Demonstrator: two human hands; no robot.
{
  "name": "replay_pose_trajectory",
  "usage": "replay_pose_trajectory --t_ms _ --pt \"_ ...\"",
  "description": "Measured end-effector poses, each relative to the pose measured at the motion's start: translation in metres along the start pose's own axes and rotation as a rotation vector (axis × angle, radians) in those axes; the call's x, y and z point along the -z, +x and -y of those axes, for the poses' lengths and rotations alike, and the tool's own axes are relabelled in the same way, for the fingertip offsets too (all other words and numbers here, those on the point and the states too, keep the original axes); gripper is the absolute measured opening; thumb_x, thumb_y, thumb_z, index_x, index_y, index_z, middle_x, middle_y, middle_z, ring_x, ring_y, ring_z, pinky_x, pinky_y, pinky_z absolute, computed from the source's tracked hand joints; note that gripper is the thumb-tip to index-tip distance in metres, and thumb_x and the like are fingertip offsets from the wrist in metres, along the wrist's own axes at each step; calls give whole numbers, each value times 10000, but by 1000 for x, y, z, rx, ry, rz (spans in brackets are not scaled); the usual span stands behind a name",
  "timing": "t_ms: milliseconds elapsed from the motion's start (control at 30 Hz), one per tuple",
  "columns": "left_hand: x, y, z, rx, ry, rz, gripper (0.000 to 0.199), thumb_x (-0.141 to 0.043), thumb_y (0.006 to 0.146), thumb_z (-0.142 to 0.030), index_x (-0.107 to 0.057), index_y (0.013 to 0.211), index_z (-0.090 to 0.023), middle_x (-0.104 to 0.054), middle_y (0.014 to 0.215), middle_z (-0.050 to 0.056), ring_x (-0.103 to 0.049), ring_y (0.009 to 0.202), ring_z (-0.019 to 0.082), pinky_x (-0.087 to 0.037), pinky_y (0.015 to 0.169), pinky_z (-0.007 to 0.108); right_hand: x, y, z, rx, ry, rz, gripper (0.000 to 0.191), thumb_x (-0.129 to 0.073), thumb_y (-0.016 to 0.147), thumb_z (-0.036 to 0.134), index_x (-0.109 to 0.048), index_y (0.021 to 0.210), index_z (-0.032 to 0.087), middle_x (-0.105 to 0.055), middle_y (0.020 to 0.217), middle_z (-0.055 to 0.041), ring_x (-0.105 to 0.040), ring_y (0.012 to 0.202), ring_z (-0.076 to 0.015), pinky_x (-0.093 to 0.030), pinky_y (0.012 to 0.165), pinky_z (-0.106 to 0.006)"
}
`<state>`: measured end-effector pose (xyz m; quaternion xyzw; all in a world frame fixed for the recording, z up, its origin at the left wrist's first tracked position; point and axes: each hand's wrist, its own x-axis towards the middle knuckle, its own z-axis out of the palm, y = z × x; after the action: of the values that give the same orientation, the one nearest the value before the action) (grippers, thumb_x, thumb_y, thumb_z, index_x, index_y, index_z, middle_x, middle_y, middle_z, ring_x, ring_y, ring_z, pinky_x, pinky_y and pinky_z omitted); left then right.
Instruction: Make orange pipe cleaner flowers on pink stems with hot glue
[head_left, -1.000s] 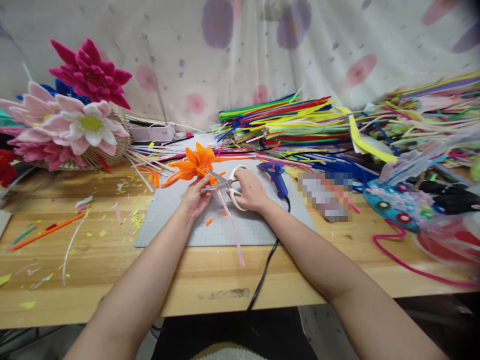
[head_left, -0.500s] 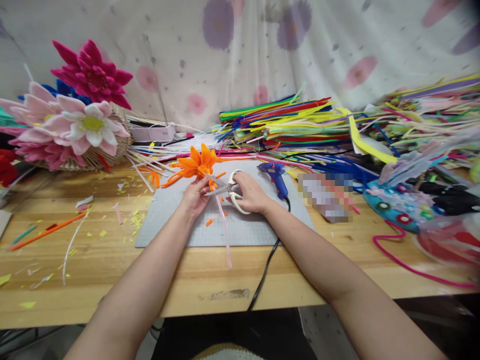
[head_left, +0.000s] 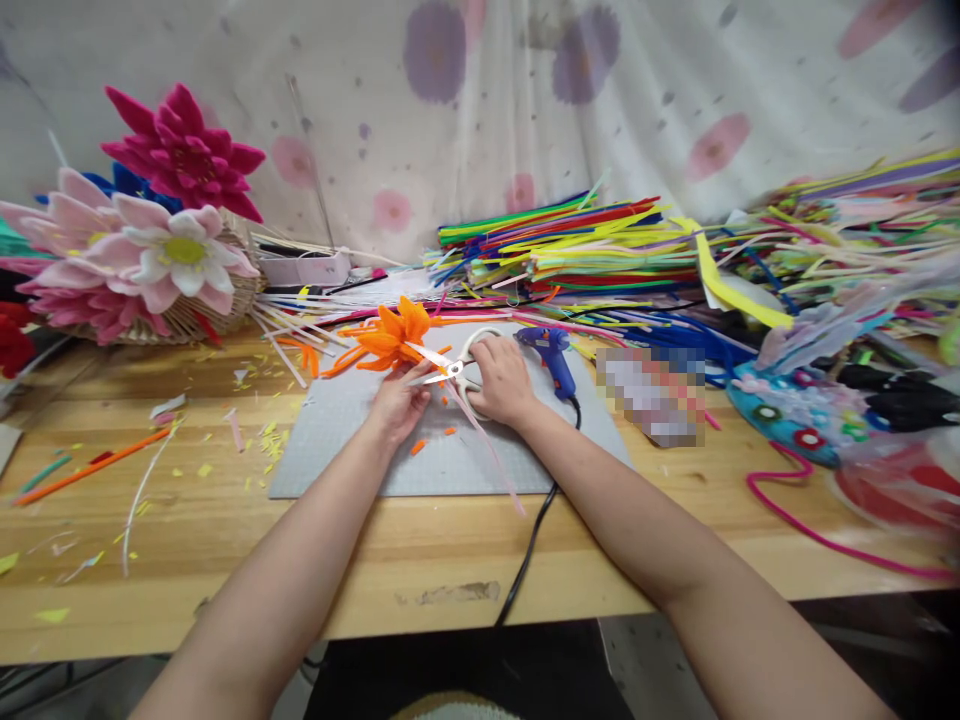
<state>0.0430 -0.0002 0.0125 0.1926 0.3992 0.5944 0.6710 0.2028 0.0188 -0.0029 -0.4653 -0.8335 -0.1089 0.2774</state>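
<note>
My left hand (head_left: 401, 403) pinches the base of an orange pipe-cleaner flower (head_left: 396, 335), its petals pointing up and left. In my right hand (head_left: 504, 378) are white-handled scissors (head_left: 455, 370), blades spread wide and pointing left at the flower's base. A thin pale pink strip (head_left: 491, 455) trails down and right from near the blades; its upper end is hidden by the scissors. Below my hands, small orange snippets (head_left: 419, 447) lie on the grey cutting mat (head_left: 330, 470).
A blue glue gun (head_left: 553, 355) lies right of my right hand, its black cord (head_left: 529, 560) running over the table's front edge. Bundles of colourful pipe cleaners (head_left: 585, 240) are heaped behind. Finished flowers in a basket (head_left: 184, 245) stand left. Yellow scraps (head_left: 274, 440) litter the table (head_left: 247, 590).
The scissor blades have opened wider. The flower has tilted and dropped slightly, and the pink strip's lower end has swung to the right.
</note>
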Motion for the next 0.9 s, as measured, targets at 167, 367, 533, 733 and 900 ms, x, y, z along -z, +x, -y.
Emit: replay_pose_trajectory --t_ms 167,367,533,733,900 --pt "1 0 0 36 -8 0 109 -596 668 1 -609 707 -99 -582 547 -25 -486 413 16 -341 340 86 1 0 0 -6 -20 -21 266 -527 711 380 -501 873 171 -539 878 -102 -435 858 -249 -286 781 -361" --pt "3 1 -1 50 -31 37 96 -535 692 -29 -593 685 -105 -574 553 -19 -477 403 15 -321 326 90 1 1 0 -64 52 30 198 -533 707 357 -502 799 185 -580 765 -81 -489 759 -228 -281 692 -330" --pt "2 -2 -7 65 -129 109 118 -501 715 -19 -560 662 -107 -544 551 -19 -464 418 16 -352 344 88 -2 0 5 -136 124 87 154 -506 744 354 -487 733 201 -583 670 -49 -505 669 -200 -277 619 -301" --pt "5 -1 -13 28 -195 148 148 -465 777 -21 -590 737 -88 -558 608 -4 -492 465 6 -466 462 80 -3 2 -3 -238 289 42 207 -518 742 401 -462 787 207 -592 749 -42 -509 680 -193 -320 620 -297" --pt "7 -1 -19 -4 -167 190 133 -524 775 -50 -605 850 -125 -574 682 -7 -553 555 15 -497 531 79 -4 1 -7 -283 329 45 196 -517 742 394 -446 772 214 -574 742 -40 -500 679 -194 -332 610 -300"
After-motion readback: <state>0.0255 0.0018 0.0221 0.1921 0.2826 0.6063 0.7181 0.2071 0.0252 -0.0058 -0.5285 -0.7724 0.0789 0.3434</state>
